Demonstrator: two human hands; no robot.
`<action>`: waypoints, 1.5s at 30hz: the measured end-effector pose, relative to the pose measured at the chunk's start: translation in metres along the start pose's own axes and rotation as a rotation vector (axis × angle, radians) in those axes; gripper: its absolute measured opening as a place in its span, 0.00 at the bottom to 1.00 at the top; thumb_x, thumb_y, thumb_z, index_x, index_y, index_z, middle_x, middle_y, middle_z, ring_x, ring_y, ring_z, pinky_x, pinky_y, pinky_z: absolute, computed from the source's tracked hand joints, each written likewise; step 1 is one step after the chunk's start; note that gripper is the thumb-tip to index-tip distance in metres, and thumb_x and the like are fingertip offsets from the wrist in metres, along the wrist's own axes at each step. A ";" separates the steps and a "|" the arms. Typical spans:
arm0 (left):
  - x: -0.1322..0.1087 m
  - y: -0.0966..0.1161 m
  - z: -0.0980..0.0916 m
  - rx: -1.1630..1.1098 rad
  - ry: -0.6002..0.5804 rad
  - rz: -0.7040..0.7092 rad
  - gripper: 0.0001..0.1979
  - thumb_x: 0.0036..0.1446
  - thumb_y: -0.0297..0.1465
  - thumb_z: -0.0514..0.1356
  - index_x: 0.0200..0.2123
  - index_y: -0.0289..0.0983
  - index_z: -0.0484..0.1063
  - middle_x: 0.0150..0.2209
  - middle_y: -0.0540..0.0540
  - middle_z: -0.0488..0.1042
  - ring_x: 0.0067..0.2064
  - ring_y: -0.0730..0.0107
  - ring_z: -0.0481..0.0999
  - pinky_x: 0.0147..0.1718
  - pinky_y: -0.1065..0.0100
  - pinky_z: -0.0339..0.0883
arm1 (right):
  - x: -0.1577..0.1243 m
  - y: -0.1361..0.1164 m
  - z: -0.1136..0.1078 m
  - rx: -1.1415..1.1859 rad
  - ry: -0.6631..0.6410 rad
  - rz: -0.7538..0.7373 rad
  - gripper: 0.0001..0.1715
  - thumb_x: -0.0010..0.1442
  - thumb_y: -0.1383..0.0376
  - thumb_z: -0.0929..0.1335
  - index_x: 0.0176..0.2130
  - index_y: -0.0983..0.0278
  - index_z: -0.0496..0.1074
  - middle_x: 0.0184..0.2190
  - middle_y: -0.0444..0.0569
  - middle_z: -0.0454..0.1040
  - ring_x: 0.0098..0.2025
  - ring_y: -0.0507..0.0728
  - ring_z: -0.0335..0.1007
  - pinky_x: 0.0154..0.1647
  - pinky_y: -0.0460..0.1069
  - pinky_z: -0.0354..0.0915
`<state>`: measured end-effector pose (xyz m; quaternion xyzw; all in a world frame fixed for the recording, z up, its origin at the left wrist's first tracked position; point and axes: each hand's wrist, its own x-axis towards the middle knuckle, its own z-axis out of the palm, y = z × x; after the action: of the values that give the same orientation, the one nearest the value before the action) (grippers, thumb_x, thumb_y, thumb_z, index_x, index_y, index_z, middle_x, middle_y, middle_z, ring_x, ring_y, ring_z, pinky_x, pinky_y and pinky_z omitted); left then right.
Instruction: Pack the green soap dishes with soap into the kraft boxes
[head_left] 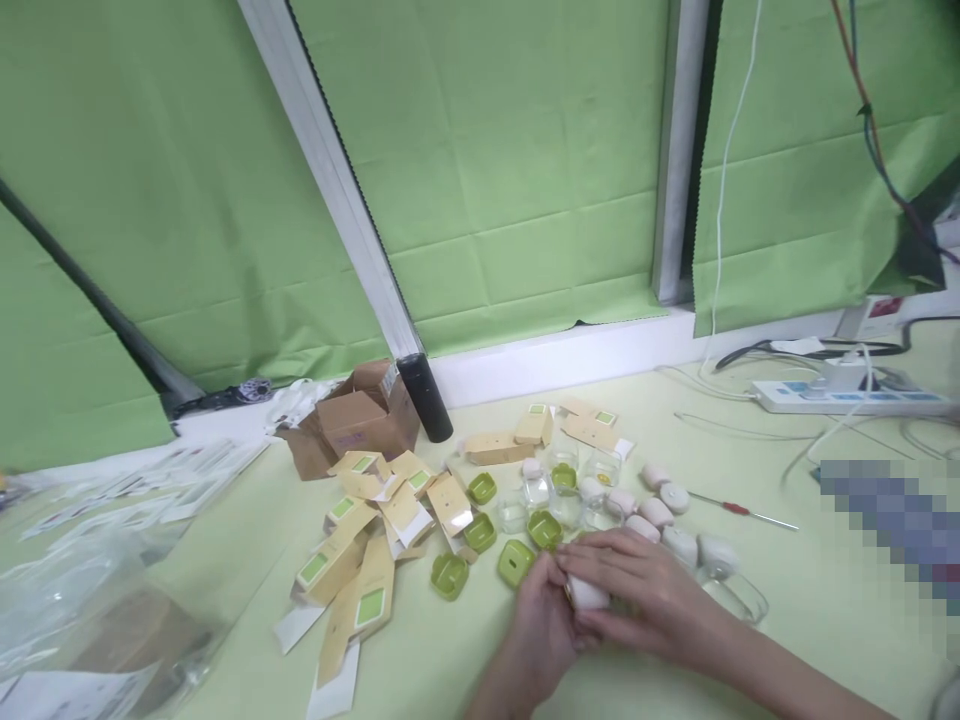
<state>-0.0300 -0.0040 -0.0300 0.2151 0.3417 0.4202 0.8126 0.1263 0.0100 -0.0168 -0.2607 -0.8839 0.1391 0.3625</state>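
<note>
Near the table's front, my left hand point(541, 625) and my right hand point(641, 590) close together round a small white rounded piece point(587, 594). My fingers cover much of it, so its exact kind cannot be made out. Just beyond my hands lie several green square cups point(516, 563), one with a slot in its base. Clear containers point(536, 488) stand behind them. Several pale pink and white rounded pieces point(654, 512) lie to the right, beyond my right hand. A clear container point(739, 598) rests beside my right forearm.
Opened yellow cartons point(364, 590) are piled on the left, with a brown cardboard box point(367, 415) and a black cylinder point(425, 398) behind. A screwdriver point(739, 509) lies right. Farther right are a power strip point(847, 395) and cables. Plastic bags point(82, 590) lie far left.
</note>
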 end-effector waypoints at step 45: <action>-0.009 0.008 0.007 -0.040 -0.206 -0.096 0.09 0.44 0.33 0.53 0.30 0.36 0.63 0.21 0.54 0.60 0.19 0.78 0.56 0.18 0.72 0.38 | -0.003 -0.013 -0.004 -0.097 0.145 -0.131 0.24 0.57 0.72 0.67 0.54 0.62 0.66 0.44 0.52 0.75 0.47 0.57 0.69 0.46 0.52 0.68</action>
<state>-0.0329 -0.0080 -0.0169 0.2241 0.2577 0.3632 0.8669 0.1262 -0.0026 -0.0099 -0.2288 -0.8763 0.0530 0.4207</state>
